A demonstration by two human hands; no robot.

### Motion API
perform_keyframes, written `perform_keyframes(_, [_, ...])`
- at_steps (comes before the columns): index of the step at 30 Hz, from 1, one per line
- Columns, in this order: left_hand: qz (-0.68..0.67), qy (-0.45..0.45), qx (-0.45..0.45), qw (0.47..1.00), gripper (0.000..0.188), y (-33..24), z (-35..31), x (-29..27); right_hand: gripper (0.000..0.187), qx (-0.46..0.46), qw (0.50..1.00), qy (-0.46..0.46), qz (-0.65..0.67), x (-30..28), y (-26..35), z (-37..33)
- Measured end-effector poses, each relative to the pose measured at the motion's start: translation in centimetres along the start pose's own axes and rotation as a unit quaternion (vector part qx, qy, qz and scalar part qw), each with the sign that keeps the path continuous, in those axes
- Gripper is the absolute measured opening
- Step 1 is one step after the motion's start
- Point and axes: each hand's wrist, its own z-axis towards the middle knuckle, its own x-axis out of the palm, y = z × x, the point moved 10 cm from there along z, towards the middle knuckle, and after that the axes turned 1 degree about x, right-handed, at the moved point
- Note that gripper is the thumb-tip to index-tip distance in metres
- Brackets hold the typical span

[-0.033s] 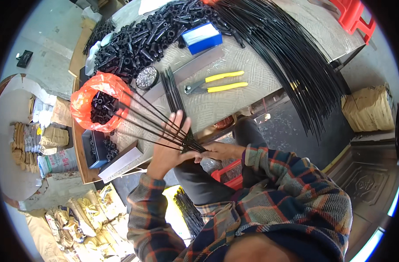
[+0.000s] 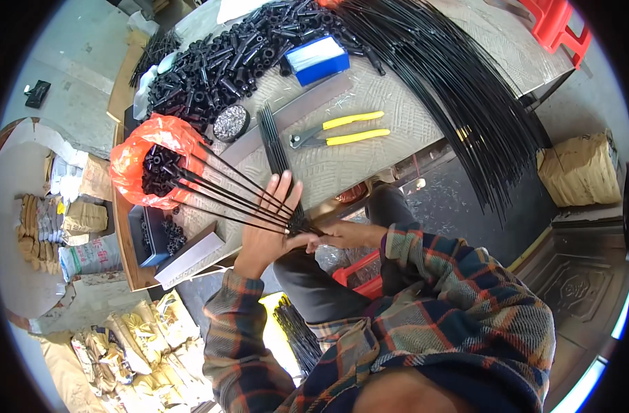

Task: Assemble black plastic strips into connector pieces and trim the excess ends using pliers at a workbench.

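Rods (image 2: 221, 187), thin and black, are what I have in hand, with their near ends pinched in the right hand (image 2: 343, 235), just beside the left thumb. The left hand (image 2: 266, 230) is spread almost flat, fingers straight, the rods crossing its palm and fanning out toward the orange-red bag (image 2: 125, 168) beyond it on the left. Their far ends overlap the black sleeves (image 2: 160, 167) inside that bag; whether any tip touches or enters one, I can't tell.

I'd judge this handful to be partway through: fanned out, not yet laid down. Just past the left fingertips, a neat bundle (image 2: 270, 141) lies on the tabletop (image 2: 397, 103), possibly sorted already, though I can't confirm it. Plenty looks left to me: a large loose sheaf (image 2: 459, 96) hangs over the edge, well out to the right hand's far right, and a broad heap of sleeves (image 2: 239, 58) lies far ahead of the left hand. Yellow-handled pliers (image 2: 356, 137) rest ahead of the right hand, unused and touched by neither hand.
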Motion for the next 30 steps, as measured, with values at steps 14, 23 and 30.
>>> perform_keyframes(14, [-0.001, -0.089, -0.023, 0.996, 0.078, -0.2, 2.5, -1.8, 0.037, 0.008, 0.719, -0.281, -0.636, -14.5, 19.0, -0.5])
perform_keyframes(23, [0.076, -0.075, -0.052, 0.993, 0.063, 0.6, 1.7, -1.1, 0.023, -0.039, 0.626, -0.378, -0.681, -15.9, 24.8, 1.3])
perform_keyframes(30, [0.025, -0.075, -0.044, 0.996, 0.088, 0.8, 2.7, -1.2, 0.006, 0.140, 0.642, -0.235, -0.717, -30.0, 19.3, 12.3])
